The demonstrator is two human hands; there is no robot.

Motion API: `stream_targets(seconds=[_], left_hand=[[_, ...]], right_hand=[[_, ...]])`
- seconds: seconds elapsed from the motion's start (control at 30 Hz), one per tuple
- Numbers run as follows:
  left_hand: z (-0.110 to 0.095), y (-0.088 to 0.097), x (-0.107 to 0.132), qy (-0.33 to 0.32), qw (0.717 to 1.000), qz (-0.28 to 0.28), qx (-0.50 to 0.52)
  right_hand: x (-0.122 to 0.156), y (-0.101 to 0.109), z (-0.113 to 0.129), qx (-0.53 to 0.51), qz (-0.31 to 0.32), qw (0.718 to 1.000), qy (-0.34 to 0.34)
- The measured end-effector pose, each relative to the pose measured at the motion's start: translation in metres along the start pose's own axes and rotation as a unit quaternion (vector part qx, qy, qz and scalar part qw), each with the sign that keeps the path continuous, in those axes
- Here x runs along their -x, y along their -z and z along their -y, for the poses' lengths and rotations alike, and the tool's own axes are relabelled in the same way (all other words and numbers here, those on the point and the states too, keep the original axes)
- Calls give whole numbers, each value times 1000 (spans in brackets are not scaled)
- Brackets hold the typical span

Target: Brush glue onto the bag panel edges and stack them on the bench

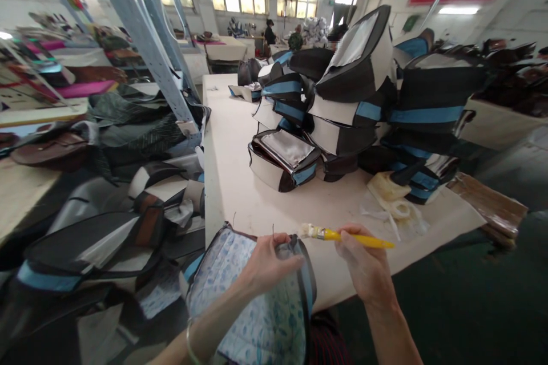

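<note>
My left hand point(269, 262) pinches the upper edge of a fabric bag point(244, 302), which has a blue-patterned quilted lining and a dark zip-lined rim. My right hand point(363, 262) grips a yellow-handled flat brush point(346, 238) with pale, coated bristles. The bristles sit just right of my left fingers, close to the bag's rim, though contact is hard to judge. A thin bangle point(189, 345) circles my left wrist. The bag rests partly on the near edge of a white-covered worktable point(240, 205).
Stacks of black, white and blue bag pieces point(342, 114) fill the table's middle. A crumpled cream pad point(389, 197) and a brown board point(488, 205) lie to the right. More bags point(85, 245) are heaped at left beside grey metal rack posts point(145, 40). A person point(269, 34) stands far back.
</note>
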State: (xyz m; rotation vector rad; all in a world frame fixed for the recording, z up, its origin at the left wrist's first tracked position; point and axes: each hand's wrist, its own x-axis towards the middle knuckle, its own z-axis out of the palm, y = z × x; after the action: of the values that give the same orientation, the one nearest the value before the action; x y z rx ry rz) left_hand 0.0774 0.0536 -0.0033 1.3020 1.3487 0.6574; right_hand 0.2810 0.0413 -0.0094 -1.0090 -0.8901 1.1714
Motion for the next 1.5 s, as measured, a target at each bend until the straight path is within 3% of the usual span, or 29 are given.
stream_targets(seconds=[0.2,0.37,0.47,0.67,0.8,0.93,1.07,1.17,1.3,1.5], left_hand=[[11,-5,-3,46,991,47,118],[20,0,4,-8,967,86,242],[23,3,10,16,951,113,287],[26,6,16,8,955,102,279],[31,6,16,3,962,96,254],[37,4,17,5,964,81,253],[40,4,17,6,965,62,255],[41,5,17,11,964,65,258],[44,4,16,10,962,52,267],[42,8,11,-11,942,63,328]], right_hand=[[8,-8,6,31,32,999,-20],[-4,-4,-19,83,78,993,-30],[-13,0,-29,132,62,989,-7],[-7,-10,-11,180,41,982,40],[-4,-19,-2,196,128,972,21],[-8,-22,-2,281,112,951,68],[-8,-23,-4,274,150,947,76],[-8,-21,-7,292,127,943,92],[-8,-17,-12,260,154,950,75],[-10,-16,-10,239,66,964,97]])
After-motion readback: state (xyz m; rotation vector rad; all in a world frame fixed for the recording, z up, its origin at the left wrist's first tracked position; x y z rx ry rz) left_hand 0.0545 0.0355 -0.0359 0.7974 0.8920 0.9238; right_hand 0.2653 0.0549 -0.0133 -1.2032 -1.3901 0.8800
